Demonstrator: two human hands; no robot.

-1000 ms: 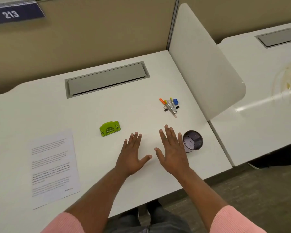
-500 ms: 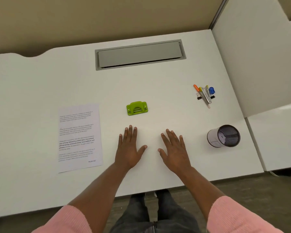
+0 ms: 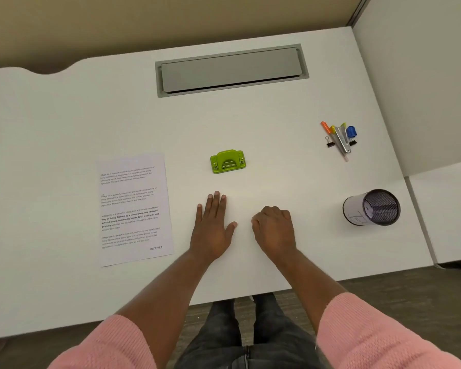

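Curled under since half a second ago: fingers of the right hand [image 3: 273, 230], then spread flat, now tucked into a loose fist holding nothing, knuckles up, resting on the white worktop [image 3: 64, 115] close to its near edge. No change for the left hand [image 3: 213, 227]: palm down, fingers straight, thumb out, flat on the worktop beside the fist without touching it. Same layout otherwise, only shifted slightly in view.

Just beyond the left fingertips, toward the middle of the worktop and apart from them: lime-green plastic hole punch [image 3: 227, 161]. Left of the left hand, near but not touching, toward the near edge: white printed paper sheet [image 3: 135, 209]. By the right edge, well apart from the right hand: black mesh pen cup with a white wrap [image 3: 371, 207]; further back along that edge, a small pile of stationery [image 3: 339, 137].

Hidden: right fingertips, folded beneath the palm. Too small to read: print on the sheet, bar a "RECEIVED" stamp at its near right corner. Hard to separate in the pile: orange and yellow markers, something blue, a silver piece, black binder clips, all overlapping. Unclear whether the cup stands upright or lies tipped. Cut off by the frame: left end of the worktop and both pink sleeves [image 3: 370, 336].
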